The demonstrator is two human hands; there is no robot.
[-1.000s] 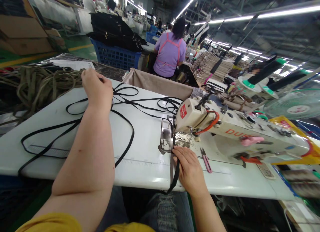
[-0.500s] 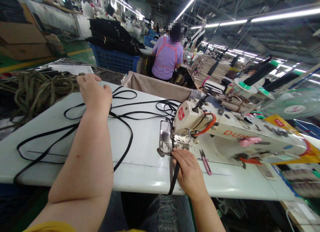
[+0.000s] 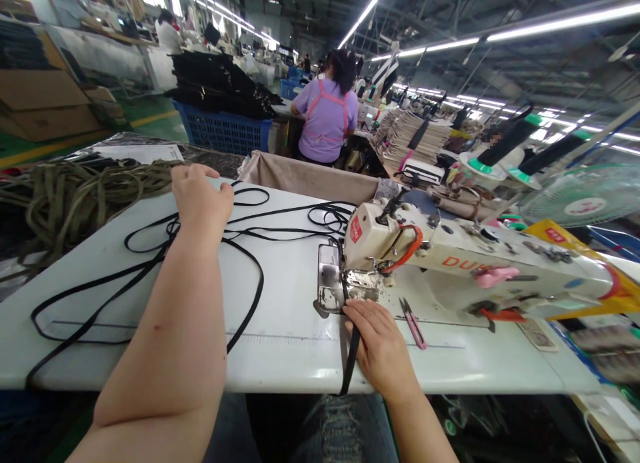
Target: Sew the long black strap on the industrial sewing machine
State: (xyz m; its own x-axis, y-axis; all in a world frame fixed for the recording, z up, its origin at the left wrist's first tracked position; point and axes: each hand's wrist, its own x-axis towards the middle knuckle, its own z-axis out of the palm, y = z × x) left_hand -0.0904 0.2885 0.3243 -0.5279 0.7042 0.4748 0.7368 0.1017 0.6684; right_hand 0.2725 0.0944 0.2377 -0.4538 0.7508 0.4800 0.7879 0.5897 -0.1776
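A narrow, flat black strip lies slack on the white bench, in wide crossing loops toward eight and nine o'clock and a small tangle near the clock's centre; toward six o'clock, a straighter length runs over the near edge

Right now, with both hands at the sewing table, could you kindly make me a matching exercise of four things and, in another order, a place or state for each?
Things
1. Right hand
2. Snips
3. Basket
4. Olive straps

Places or states
A. Heaped with black material
B. On the black strap, at the near side of the sewing machine
C. Piled beside the white table, at the picture's left
D. Pink-handled, lying on the table

Pairs: 1-B, 2-D, 3-A, 4-C
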